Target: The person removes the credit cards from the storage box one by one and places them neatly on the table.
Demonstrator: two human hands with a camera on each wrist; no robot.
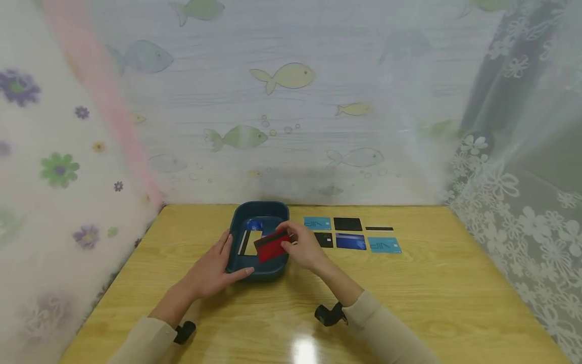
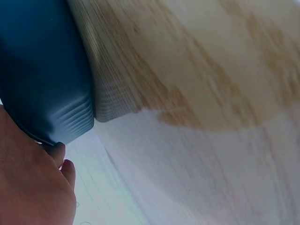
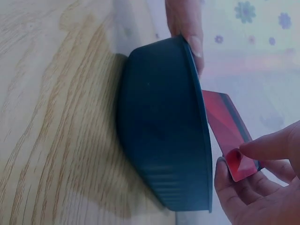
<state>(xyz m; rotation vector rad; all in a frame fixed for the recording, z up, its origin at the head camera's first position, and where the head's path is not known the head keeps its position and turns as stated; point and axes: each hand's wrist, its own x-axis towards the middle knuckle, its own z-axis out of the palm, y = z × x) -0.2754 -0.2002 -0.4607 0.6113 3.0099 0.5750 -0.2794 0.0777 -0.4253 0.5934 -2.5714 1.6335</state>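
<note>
1. Red card is up in the air over the right part of the blue tray, not laid down. The right wrist view puts its held end above the rim, free end angled toward the tray.
2. Right hand: thumb and fingers closed in a pinch on the card's right end. Nothing else in its grasp.
3. Key relation: card points left from the right hand, into the tray. Long axis runs roughly left-right, right end higher in the head view, dark stripe on the far edge. Right hand is the near one; left is across the tray.
4. Left hand: spread, fingers fairly straight along the left rim, thumb on the near rim. Touches the tray, no card.
5. Below the red card's free end: cream card with black stripe, left side of tray floor. Blue card lies beyond it, partly covered.
6. More cards in two rows on the table, right of the tray.
</note>
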